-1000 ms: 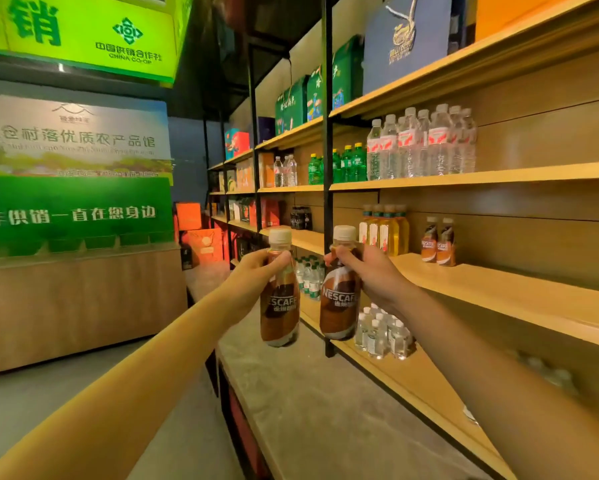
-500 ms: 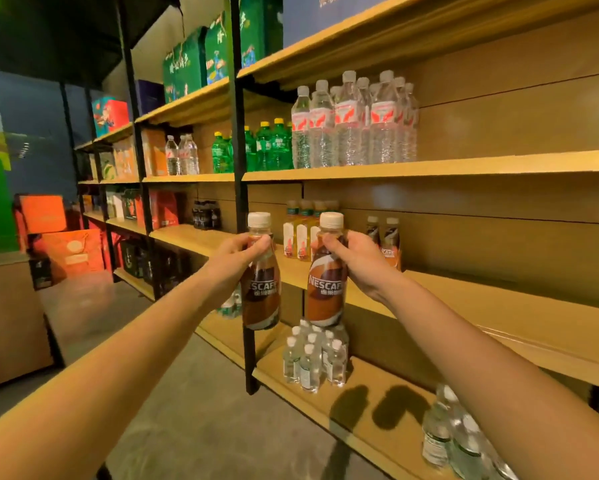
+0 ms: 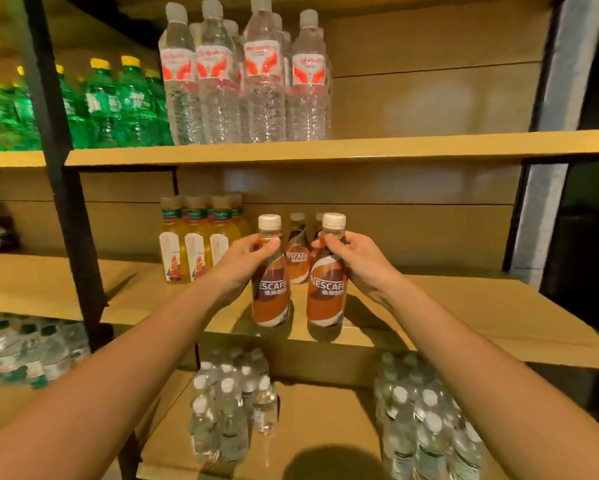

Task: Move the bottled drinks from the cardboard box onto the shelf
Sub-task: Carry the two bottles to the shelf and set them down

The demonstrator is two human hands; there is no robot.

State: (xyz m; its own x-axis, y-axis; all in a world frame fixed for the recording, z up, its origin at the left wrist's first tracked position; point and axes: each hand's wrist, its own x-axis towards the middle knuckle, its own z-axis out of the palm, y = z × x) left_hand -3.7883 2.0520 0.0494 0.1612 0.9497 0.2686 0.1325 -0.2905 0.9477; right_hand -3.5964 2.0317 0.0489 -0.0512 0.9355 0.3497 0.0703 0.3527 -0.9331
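Here we have a bottle in each hand, both upright over the front part of the middle shelf [image 3: 464,306]. Our left hand [image 3: 246,261] grips the left coffee bottle [image 3: 270,299] around its neck and shoulder, thumb and fingers curled just under the white cap. Our right hand [image 3: 356,261] grips the right coffee bottle [image 3: 325,296] the same way, fingertips pinching the neck. The two bottles stand side by side between our hands, close but not touching, brown labels facing us. Their bases sit at or just above the shelf board near its front edge; we cannot tell whether they rest on it.

Just beyond our fingers, between the held necks, two more coffee bottles [image 3: 298,261] stand further back on the same shelf. Past our left hand, yellow tea bottles [image 3: 194,244] stand in a group. Above our hands, large water bottles [image 3: 242,81] fill the next shelf, with green bottles [image 3: 118,105] further to the left of them. Below our wrists, small water bottles [image 3: 232,410] cluster on the lower shelf.
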